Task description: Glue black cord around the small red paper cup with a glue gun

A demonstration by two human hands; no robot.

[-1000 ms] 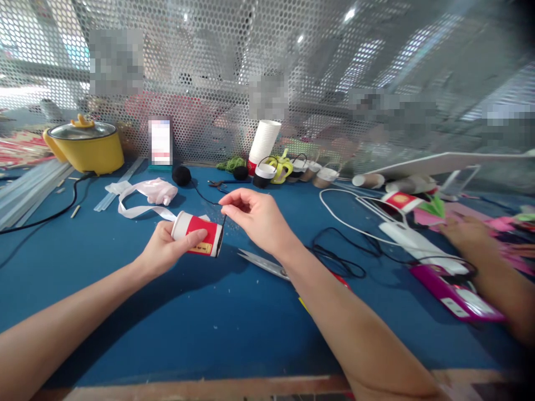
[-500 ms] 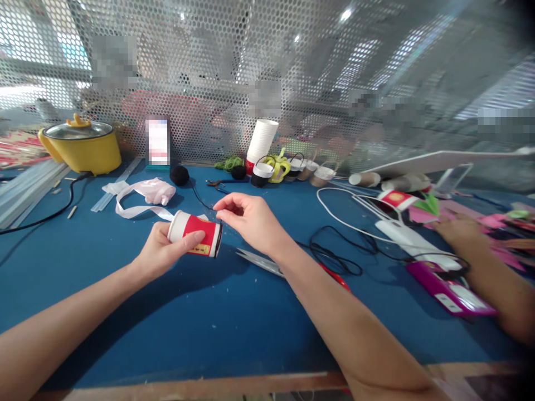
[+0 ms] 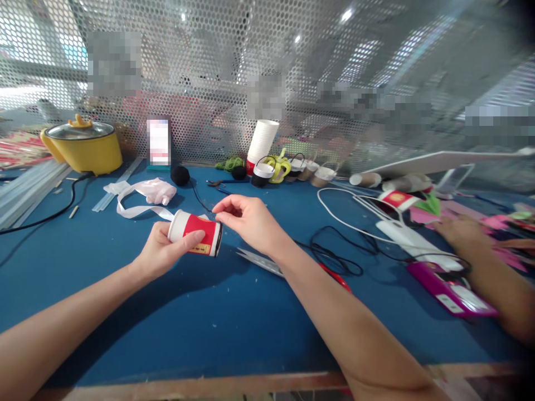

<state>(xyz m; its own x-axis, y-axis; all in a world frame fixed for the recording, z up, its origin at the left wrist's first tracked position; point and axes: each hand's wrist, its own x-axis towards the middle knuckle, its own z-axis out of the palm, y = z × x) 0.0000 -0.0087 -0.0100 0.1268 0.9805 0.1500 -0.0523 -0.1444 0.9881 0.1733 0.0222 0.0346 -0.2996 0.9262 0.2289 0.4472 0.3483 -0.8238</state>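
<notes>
Both closed | left grip (image 3: 161, 248) around cup (image 3: 196, 224) | right grip (image 3: 247, 221) pinching yarn (image 3: 197, 195)

Cup (image 3: 193, 224) left of centre is looking like smooth paper, and the yarn ball (image 3: 180, 176) above it is looking matt. Scissors (image 3: 259, 262) near centre are showing shiny metal. Pot (image 3: 88, 156), upper left, is gleaming like glossy plastic, purple strip (image 3: 443, 289) at right too. Wood edge (image 3: 200, 386) along the bottom is looking pretty rough.

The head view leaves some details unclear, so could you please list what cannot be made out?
In the head view:
Left hand: most fingers behind the paper cup.
Cup's lettering: too small.
Scissors: middle behind the right forearm.
Phone screen: blurred.
Co-worker's arm: cut off by the right edge.
</notes>
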